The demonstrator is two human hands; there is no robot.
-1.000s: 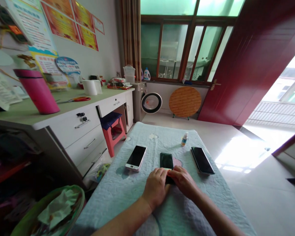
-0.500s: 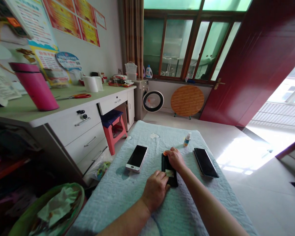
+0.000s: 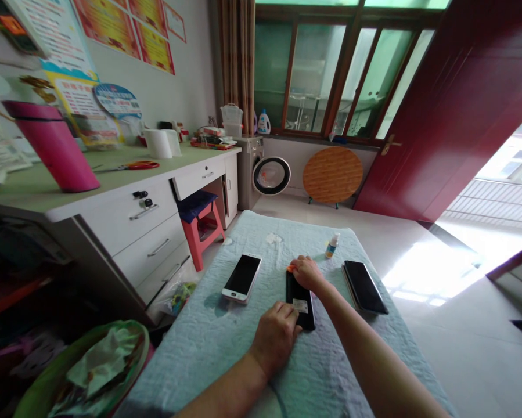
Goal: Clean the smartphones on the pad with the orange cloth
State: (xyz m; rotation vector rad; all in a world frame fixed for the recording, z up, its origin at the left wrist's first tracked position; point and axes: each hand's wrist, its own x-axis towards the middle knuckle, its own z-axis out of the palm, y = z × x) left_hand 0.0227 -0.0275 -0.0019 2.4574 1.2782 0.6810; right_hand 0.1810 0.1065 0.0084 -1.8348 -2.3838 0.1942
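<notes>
Near end first: the left hand (image 3: 272, 331) is resting on the black phone (image 3: 298, 292), fingers bent over its near left edge and just touching the label's side; cannot tell whether it is gripping or only bearing down. The right hand (image 3: 308, 273) is reaching across to the far end, fingers bunched narrow on a small orange piece (image 3: 291, 268), too covered to identify.

Doing this well is calling for opposite jobs: left fingers pinning the near end flat, right fingers pressing lightly and evenly out to the far corners. Soft ground is lying beneath — heavy pressure at one end would likely be tipping the other up. Left fingertips would best be staying clear of the label (image 3: 301, 305), to avoid lifting its edge.

The phone is lying flat on the cloth-covered desk (image 3: 208, 348), between the two hands, long side running away from the person. It is looking slim and plain black, the pale label sitting toward its near half; the far end is mostly hiding under the right hand.

Flanking it: a white phone (image 3: 242, 277) on the left, another dark phone (image 3: 365, 286) on the right — both untouched. Farther out, a small spray bottle (image 3: 331, 245) is standing upright.
</notes>
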